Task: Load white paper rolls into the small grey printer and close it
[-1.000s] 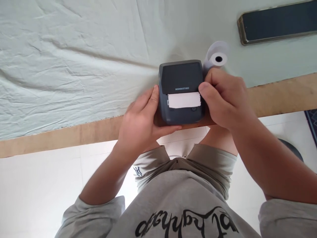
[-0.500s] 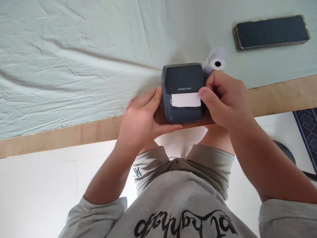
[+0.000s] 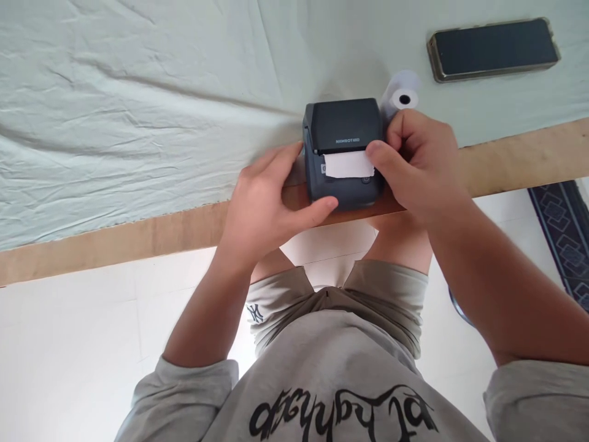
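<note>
A dark label printer (image 3: 345, 193) stands at the table's front edge, with a short white paper strip (image 3: 348, 164) hanging out below its lid (image 3: 345, 123). My left hand (image 3: 264, 199) curves round the printer's left side. Its fingertips are at that side and its thumb is at the front corner. On the right side, my right hand (image 3: 418, 162) grips the printer with curled fingers. Its thumb lies at the lid's lower right corner, over the strip's end. Those curled fingertips are partly hidden. Behind this hand is a white paper roll (image 3: 409, 99) with a dark core.
A phone (image 3: 497, 49) in a clear case lies at the back right on the pale green cloth (image 3: 161, 92). The table's bare wooden edge (image 3: 184, 230) runs in front of my legs. A dark patterned mat (image 3: 561, 227) is on the floor at right.
The view has shifted slightly, so table and printer sit higher in it. My left thumb has risen a little along the printer's front corner. The right thumb stays at the lid's corner.
</note>
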